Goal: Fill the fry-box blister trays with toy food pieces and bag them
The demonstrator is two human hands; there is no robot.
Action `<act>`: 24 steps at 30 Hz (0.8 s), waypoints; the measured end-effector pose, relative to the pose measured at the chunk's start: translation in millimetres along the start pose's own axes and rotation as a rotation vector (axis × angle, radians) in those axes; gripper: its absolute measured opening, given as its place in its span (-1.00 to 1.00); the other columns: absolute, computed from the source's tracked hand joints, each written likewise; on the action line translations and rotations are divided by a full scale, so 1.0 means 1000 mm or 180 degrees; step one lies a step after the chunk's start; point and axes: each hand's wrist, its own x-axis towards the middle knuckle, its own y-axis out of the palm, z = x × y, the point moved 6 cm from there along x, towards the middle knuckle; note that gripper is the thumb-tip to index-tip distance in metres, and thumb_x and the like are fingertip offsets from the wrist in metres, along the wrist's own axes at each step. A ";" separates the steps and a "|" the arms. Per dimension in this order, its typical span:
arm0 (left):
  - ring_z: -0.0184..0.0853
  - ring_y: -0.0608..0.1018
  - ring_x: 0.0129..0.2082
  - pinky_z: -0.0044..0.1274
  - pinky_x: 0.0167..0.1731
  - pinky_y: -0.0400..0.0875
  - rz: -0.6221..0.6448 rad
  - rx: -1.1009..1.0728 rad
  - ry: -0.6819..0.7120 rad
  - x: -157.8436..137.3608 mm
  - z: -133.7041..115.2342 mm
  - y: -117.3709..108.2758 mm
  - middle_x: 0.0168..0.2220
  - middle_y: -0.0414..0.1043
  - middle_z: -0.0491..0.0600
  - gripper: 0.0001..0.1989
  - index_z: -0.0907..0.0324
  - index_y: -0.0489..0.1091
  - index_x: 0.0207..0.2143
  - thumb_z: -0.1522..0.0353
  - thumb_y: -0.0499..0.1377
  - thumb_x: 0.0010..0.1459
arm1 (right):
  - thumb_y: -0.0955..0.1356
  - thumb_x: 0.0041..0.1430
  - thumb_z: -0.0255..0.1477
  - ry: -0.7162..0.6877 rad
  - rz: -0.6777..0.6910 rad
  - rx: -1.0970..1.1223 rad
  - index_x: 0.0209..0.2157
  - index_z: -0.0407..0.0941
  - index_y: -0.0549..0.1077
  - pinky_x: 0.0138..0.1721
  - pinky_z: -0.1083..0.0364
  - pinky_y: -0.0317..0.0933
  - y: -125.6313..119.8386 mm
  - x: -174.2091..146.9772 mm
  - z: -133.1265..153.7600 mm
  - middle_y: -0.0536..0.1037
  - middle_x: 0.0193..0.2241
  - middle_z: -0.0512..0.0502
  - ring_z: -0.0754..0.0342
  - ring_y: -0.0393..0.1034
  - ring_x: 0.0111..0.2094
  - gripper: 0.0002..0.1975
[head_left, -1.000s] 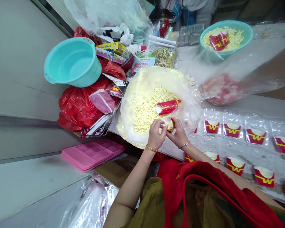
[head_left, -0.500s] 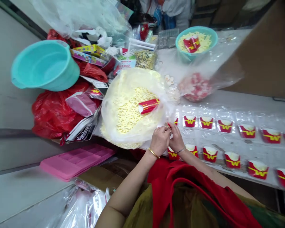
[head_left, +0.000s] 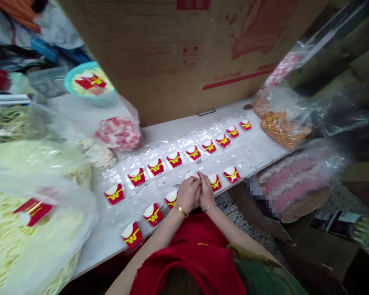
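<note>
My left hand [head_left: 188, 194] and my right hand [head_left: 206, 193] are closed together over the front row on the table. A red edge shows between their fingertips, seemingly a small red fries carton [head_left: 199, 175]; the fingers hide most of it. Around them lie red cartons with a yellow W, such as one carton [head_left: 215, 182] just right of my hands and another [head_left: 153, 214] to the left. A back row of cartons [head_left: 193, 153] lies on clear plastic packets. At left, a stack of red cartons [head_left: 38, 211] rests on a bag of pale yellow sticks [head_left: 6, 241].
A large cardboard box [head_left: 172, 90] stands behind the rows. Near it are a turquoise bowl [head_left: 69, 84] and a bag of pink-and-white pieces [head_left: 119, 133]. At the right lie a bag of orange bits [head_left: 284, 129] and a bundle of pink packaged goods [head_left: 292, 184].
The view has swung right, and my hands have moved right along the table from beside the bag of yellow sticks. They stay closed together with the red edge between them.
</note>
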 end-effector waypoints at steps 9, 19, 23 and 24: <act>-0.30 0.46 -0.19 -0.49 -0.13 0.35 0.1334 0.0062 0.1134 0.174 -0.120 0.208 -0.21 0.45 0.02 -0.76 0.19 0.50 -0.25 0.39 0.04 0.20 | 0.23 0.14 -0.48 0.0643 -0.0589 -0.0964 0.16 -0.26 0.14 0.00 -0.18 0.18 -0.169 0.022 -0.206 0.35 -0.04 -0.37 -0.16 0.24 -0.02 -0.46; -0.23 0.45 -0.17 -0.32 0.00 0.21 0.1524 0.0571 0.0962 0.211 -0.097 0.272 -0.26 0.43 0.07 -0.81 0.23 0.46 -0.25 0.38 0.06 0.19 | 0.25 0.21 -0.29 0.1166 0.0047 -0.1794 0.13 -0.11 0.29 -0.10 -0.11 0.15 -0.170 0.015 -0.292 0.31 -0.09 -0.28 -0.18 0.18 -0.13 -0.53; -0.22 0.38 -0.01 -0.29 0.09 0.15 0.1317 0.0778 0.1056 0.178 -0.089 0.244 -0.04 0.37 0.11 -0.70 0.21 0.35 -0.03 0.37 -0.05 0.27 | 0.23 0.25 -0.26 0.1310 0.0265 -0.1876 0.12 -0.15 0.31 -0.10 -0.03 0.11 -0.166 0.018 -0.300 0.39 -0.23 -0.22 -0.12 0.20 -0.18 -0.55; -0.21 0.35 0.05 -0.26 0.14 0.11 0.1274 0.0879 0.1153 0.164 -0.087 0.237 0.03 0.33 0.11 -0.69 0.21 0.32 0.01 0.36 -0.05 0.28 | 0.24 0.25 -0.25 0.1352 0.0294 -0.1897 0.10 -0.17 0.32 -0.11 -0.02 0.10 -0.165 0.020 -0.301 0.40 -0.23 -0.22 -0.12 0.20 -0.18 -0.55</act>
